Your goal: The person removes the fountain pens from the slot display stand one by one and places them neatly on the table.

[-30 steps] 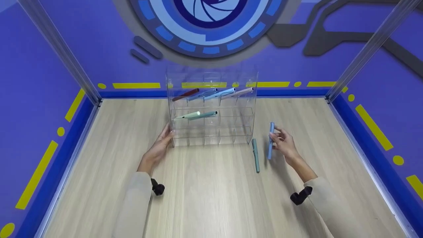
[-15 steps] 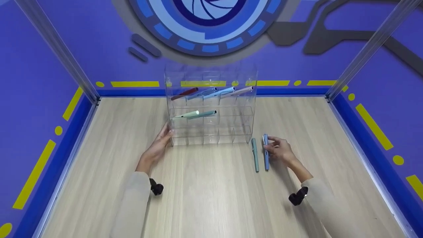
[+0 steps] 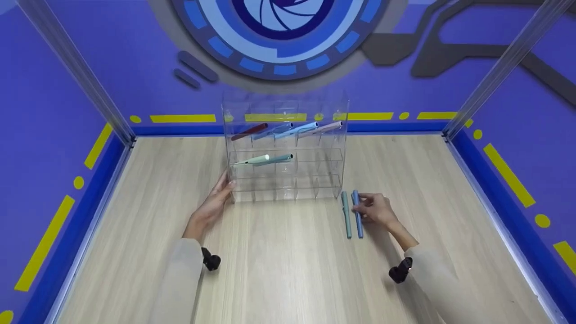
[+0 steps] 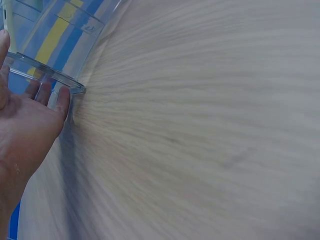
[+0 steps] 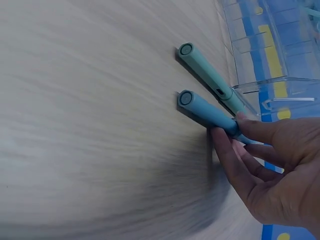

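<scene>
A clear acrylic pen rack (image 3: 285, 193) stands upright at the back of the table. My left hand (image 3: 213, 204) holds its left side edge, the thumb at the front and the fingers along the side panel; the left wrist view shows the hand (image 4: 30, 120) at that panel. To the right of the rack, my right hand (image 3: 378, 209) pinches a blue pen (image 3: 358, 220) between thumb and fingers. The blue pen (image 5: 205, 110) lies on the tabletop beside a green pen (image 3: 346, 216), nearly parallel and a small gap apart.
In the rack's upper row lie a dark red pen (image 3: 249, 132), a blue pen (image 3: 275, 131), a light blue pen (image 3: 297, 130) and a pinkish pen (image 3: 321, 129). A lower row bears a pale green pen (image 3: 254, 159) and a teal pen (image 3: 275, 159). Printed blue walls surround the wooden table (image 3: 274, 270).
My right hand has brought the blue pen left and toward me, lowering it onto the table next to the green pen. The left hand stays at the rack's side.
</scene>
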`<state>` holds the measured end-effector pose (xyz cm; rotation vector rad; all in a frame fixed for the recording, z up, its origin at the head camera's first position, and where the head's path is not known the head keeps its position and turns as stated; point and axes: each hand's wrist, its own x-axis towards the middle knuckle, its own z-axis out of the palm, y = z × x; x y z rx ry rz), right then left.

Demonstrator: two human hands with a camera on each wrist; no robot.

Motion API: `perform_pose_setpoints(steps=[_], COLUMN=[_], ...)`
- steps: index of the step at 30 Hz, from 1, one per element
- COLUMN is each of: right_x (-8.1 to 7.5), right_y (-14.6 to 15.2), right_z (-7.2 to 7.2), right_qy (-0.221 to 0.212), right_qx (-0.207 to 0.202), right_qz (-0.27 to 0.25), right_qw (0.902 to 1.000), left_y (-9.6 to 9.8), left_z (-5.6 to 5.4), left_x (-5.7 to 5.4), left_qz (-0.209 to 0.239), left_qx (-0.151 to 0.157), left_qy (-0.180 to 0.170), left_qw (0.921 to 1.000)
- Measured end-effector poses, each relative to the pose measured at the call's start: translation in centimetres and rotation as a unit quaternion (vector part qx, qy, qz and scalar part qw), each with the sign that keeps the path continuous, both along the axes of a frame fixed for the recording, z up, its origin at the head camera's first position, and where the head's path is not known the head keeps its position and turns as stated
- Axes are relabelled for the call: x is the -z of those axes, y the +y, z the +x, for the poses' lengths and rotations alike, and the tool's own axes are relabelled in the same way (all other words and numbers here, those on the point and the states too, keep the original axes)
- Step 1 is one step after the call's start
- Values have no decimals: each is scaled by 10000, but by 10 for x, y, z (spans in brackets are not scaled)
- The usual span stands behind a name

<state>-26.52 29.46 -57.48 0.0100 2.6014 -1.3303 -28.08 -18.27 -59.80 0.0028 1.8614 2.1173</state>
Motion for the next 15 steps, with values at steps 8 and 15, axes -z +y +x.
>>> perform_pose_setpoints(steps=[8,15], right_x=[5,-8], right_y=[0,4], right_z=[2,1], right_qy=[159,511], right_qx=[114,116], right_qz=[96,-69], right_qw=[9998,9986], left_y=[1,-2], left_z=[2,-1], left_x=[-2,-6], left_qz=[-140,371], left_qx=[-28,-80], left_qy=[-112,-120], left_qw=[9998,9992])
